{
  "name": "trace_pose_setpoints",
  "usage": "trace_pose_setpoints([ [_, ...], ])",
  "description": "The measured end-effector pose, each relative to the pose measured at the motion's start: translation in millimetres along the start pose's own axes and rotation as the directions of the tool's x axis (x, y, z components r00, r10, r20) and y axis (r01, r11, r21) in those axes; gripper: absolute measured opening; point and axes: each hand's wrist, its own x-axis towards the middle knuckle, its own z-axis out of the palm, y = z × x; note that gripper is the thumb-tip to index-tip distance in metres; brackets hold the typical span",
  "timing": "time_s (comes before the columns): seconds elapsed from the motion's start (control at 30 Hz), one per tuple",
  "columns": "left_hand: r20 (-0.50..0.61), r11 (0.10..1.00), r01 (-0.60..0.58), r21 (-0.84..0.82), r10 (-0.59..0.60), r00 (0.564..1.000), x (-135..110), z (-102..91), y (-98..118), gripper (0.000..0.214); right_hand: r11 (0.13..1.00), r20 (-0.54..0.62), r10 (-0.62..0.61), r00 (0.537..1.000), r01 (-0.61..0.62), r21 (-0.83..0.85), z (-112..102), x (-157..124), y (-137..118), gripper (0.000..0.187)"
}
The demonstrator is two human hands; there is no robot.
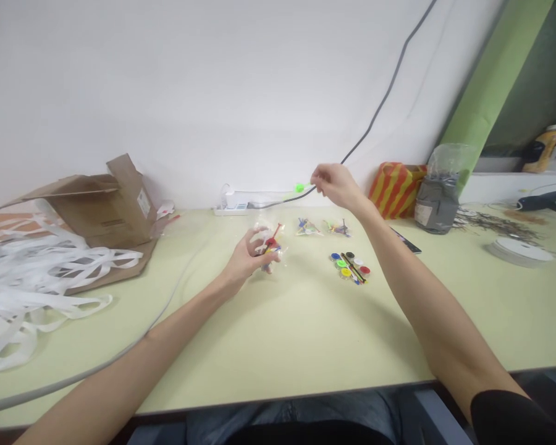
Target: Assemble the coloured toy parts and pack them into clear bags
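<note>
My left hand is closed around a clear plastic bag with small red, blue and yellow pieces in it, one red stick-like piece poking up. Higher up and to the right, my right hand pinches the thin end of a bright green piece, blurred and held above the table. On the table between my forearms lies a group of small round coloured pieces with thin dark sticks among them. Behind it rest two small clear bags of coloured pieces, the left bag and the right bag.
At left, an open cardboard box stands by a heap of white ribbon. A grey cable crosses near my left forearm. A power strip sits against the wall. To the right are a striped bag, phone and white spool.
</note>
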Motion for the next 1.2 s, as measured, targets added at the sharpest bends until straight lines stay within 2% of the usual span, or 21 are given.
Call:
trace_pose_setpoints([
  [0.03,0.028,1.000,0.009,0.003,-0.009,1.000,-1,1.1,1,0.076,0.998,-0.066,-0.030,0.997,0.034,0.058,1,0,-4,0.018],
  [0.1,0.077,1.000,0.021,0.001,-0.021,0.997,-2,3.2,2,0.076,0.982,-0.091,-0.092,0.992,0.105,0.156,2,-1,-15,0.019],
  [0.23,0.117,1.000,0.031,-0.003,-0.030,0.993,-3,5.5,5,0.075,0.967,0.025,-0.204,0.979,0.197,0.160,5,-5,-35,0.020],
  [0.33,0.122,0.999,0.035,0.000,-0.035,0.992,-3,5.8,5,0.076,0.962,0.091,-0.262,0.961,0.252,0.109,9,-6,-40,0.018],
  [0.43,0.136,1.000,0.026,0.003,-0.027,0.990,-4,5.9,5,0.074,0.947,0.161,-0.309,0.937,0.289,0.140,15,-6,-43,0.016],
  [0.57,0.162,1.000,0.003,0.018,-0.006,0.987,-4,6.5,5,0.068,0.919,0.248,-0.386,0.888,0.349,0.182,30,-9,-52,0.012],
  [0.67,0.139,0.999,0.002,0.048,-0.009,0.990,-5,6.7,6,0.065,0.902,0.330,-0.433,0.839,0.400,0.166,43,-12,-56,0.007],
  [0.8,0.112,0.998,0.016,0.054,-0.022,0.993,-5,7.2,7,0.070,0.918,0.451,-0.395,0.801,0.368,0.150,53,-15,-56,0.009],
  [1.0,0.096,0.999,0.031,0.014,-0.032,0.995,-5,9.5,10,0.076,0.932,0.391,-0.339,0.856,0.250,0.261,39,-15,-59,0.050],
  [1.13,0.084,0.998,0.038,-0.050,-0.034,0.996,-6,8.7,11,0.080,0.946,0.491,-0.318,0.811,0.234,0.225,25,-14,-50,0.041],
  [1.2,0.105,0.997,0.044,-0.063,-0.037,0.994,-6,8.2,12,0.083,0.944,0.503,-0.324,0.801,0.235,0.233,23,-12,-42,0.035],
])
